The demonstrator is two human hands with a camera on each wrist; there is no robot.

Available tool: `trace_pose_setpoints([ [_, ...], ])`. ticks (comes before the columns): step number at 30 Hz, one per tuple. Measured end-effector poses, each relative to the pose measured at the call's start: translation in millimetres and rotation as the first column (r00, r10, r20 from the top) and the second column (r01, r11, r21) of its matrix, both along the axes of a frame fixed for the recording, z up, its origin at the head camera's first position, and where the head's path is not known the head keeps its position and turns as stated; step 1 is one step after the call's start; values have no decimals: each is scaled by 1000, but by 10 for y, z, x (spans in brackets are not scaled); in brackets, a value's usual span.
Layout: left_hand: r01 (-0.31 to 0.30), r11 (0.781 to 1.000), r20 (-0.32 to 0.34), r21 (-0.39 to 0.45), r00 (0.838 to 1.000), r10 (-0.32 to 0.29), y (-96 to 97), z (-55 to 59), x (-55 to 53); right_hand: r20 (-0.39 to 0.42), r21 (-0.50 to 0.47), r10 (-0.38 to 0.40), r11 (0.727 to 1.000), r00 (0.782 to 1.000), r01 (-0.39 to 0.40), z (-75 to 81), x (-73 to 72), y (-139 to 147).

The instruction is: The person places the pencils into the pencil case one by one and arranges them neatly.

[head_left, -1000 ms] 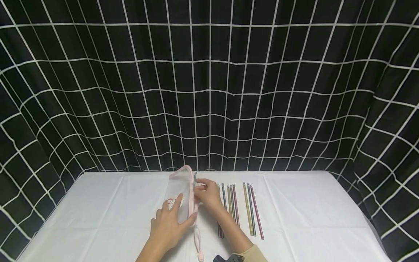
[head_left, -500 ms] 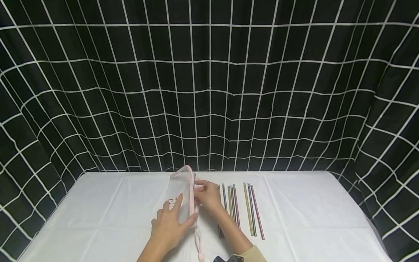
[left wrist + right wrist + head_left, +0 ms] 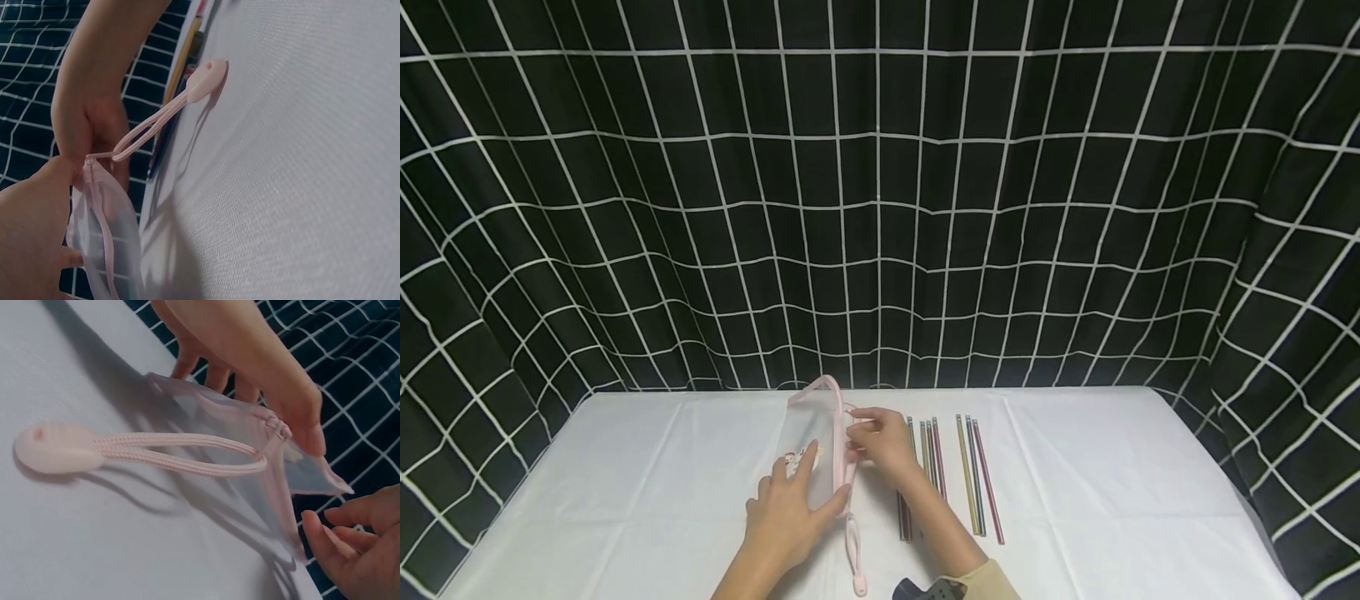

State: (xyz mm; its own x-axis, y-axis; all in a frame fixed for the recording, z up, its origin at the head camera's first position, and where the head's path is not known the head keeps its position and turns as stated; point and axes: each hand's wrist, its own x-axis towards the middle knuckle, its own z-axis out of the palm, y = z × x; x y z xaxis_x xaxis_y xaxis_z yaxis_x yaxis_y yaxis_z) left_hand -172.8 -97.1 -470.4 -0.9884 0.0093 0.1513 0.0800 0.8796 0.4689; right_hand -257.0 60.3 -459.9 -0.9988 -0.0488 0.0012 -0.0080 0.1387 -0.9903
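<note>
A translucent pencil pouch with pink trim point(image 3: 840, 450) stands on its side on the white table, its zipped mouth parted towards the right. My left hand point(image 3: 786, 512) holds it, thumb at the pink edge and fingers spread over the printed face. In the right wrist view, that left hand point(image 3: 262, 375) has its thumb over the zip end. My right hand point(image 3: 880, 446) is at the pouch's mouth, fingers loosely bent; in the right wrist view its fingertips point(image 3: 312, 525) show nothing between them. A pink cord loop point(image 3: 181, 450) with a plastic toggle point(image 3: 59, 449) hangs from the zip end.
Several slim pencils point(image 3: 931, 454) lie side by side under and beside the right forearm. Three more pencils point(image 3: 976, 475) form a group to their right. A black curtain with a white grid point(image 3: 880, 208) rises behind the white-covered table point(image 3: 1097, 483).
The dark pencil that stood up between the right fingers at the pouch's mouth has slid down out of sight. The right fingers have loosened and drawn slightly right; the left hand stays put.
</note>
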Motion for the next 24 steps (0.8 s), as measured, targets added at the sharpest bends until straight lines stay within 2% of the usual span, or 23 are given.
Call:
trace_pose_setpoints([
  [10, -1, 1000, 21, 3, 1000, 1, -8, -2, -19, -14, -9, -8, 1000, 1000, 8, 23, -8, 85],
  [16, -3, 1000, 15, -12, 1000, 3, -11, 4, -22, -40, 79, -36, 996, 999, 39, 31, -19, 137],
  [24, -9, 1000, 5, -10, 1000, 9, -9, 17, -8, -63, 99, -66, 992, 996, 73, 21, -9, 222],
])
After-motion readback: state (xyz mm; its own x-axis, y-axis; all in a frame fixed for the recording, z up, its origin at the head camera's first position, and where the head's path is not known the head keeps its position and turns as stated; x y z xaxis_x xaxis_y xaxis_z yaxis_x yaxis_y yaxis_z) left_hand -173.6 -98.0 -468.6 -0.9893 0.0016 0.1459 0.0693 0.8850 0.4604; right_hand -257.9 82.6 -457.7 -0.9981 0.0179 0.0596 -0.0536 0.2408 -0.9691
